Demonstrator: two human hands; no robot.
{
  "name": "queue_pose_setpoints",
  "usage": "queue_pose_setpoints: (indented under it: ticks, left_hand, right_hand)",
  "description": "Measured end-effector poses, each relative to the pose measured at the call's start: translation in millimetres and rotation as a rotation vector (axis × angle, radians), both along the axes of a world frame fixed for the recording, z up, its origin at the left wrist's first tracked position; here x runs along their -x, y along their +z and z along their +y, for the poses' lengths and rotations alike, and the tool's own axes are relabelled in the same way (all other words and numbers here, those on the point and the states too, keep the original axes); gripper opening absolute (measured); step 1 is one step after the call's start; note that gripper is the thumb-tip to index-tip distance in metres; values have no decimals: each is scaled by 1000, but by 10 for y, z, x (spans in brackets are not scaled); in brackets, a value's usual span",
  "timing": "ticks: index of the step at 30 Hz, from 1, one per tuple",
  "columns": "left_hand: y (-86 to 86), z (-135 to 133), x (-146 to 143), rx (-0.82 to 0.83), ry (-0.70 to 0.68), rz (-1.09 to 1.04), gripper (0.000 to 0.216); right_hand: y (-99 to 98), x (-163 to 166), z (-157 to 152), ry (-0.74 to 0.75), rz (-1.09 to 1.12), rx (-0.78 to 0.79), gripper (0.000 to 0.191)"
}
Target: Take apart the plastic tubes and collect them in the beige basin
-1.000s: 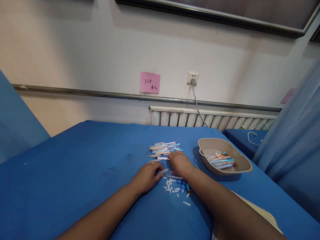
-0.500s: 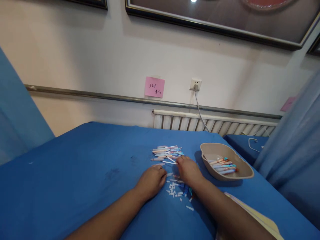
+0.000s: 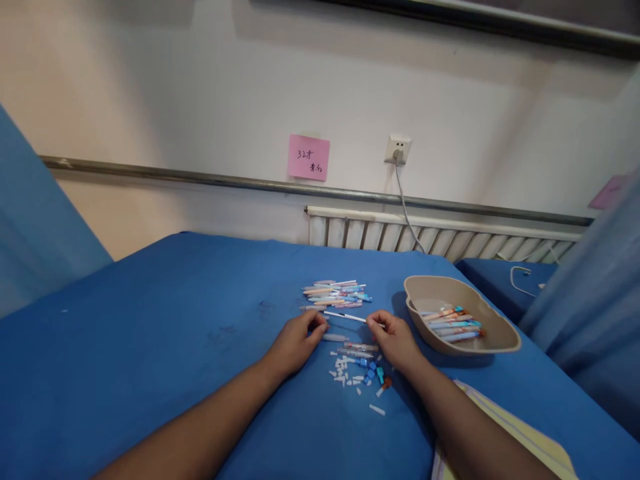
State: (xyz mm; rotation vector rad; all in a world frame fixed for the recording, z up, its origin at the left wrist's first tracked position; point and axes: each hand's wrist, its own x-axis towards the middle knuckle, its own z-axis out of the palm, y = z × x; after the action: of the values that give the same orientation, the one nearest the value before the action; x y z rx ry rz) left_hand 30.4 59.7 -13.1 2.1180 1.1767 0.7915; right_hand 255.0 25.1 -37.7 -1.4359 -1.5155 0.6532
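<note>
A thin white pen refill [image 3: 347, 316] with a short dark section lies level between my two hands. My right hand [image 3: 395, 339] pinches its right end between thumb and fingers. At the other end, my left hand [image 3: 296, 341] has thumb and fingertips closed around the tip. Just below the refill, a pale pen barrel [image 3: 335, 338] lies by my left thumb. More clear pen barrels [image 3: 359, 350] rest between the hands. Nearer me are small white plastic tips [image 3: 342, 371] and blue pen parts [image 3: 370, 373]. Beyond my hands is a pile of pen barrels and refills [image 3: 333, 292].
A beige tray [image 3: 463, 290] holding several assembled-looking pens [image 3: 453, 325] stands to the right. A yellow striped cloth or paper [image 3: 520, 427] lies under my right forearm. Behind the blue-covered table are a radiator [image 3: 373, 233] and a socket with a plugged cord [image 3: 399, 150].
My right hand has drawn a refill down and right from the pile's near edge. My left hand has moved slightly left and up to its other end. The camera view has tilted down.
</note>
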Motion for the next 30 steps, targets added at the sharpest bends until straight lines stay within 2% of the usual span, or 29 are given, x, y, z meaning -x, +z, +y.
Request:
queue_pose_setpoints:
  ticks: [6, 13, 20, 30]
  left_hand:
    - [14, 133, 54, 87, 138, -200, 20]
    - [108, -20, 9, 36, -41, -109, 20]
    - [39, 143, 81, 148, 173, -271, 26]
    - [-57, 113, 62, 220, 67, -305, 18]
  right_hand:
    - [-54, -49, 35, -5, 102, 32, 28]
    - [-59, -53, 42, -20, 118, 27, 27]
    - [-58, -62, 31, 14, 152, 46, 29]
    - [-51, -20, -64, 90, 104, 62, 26]
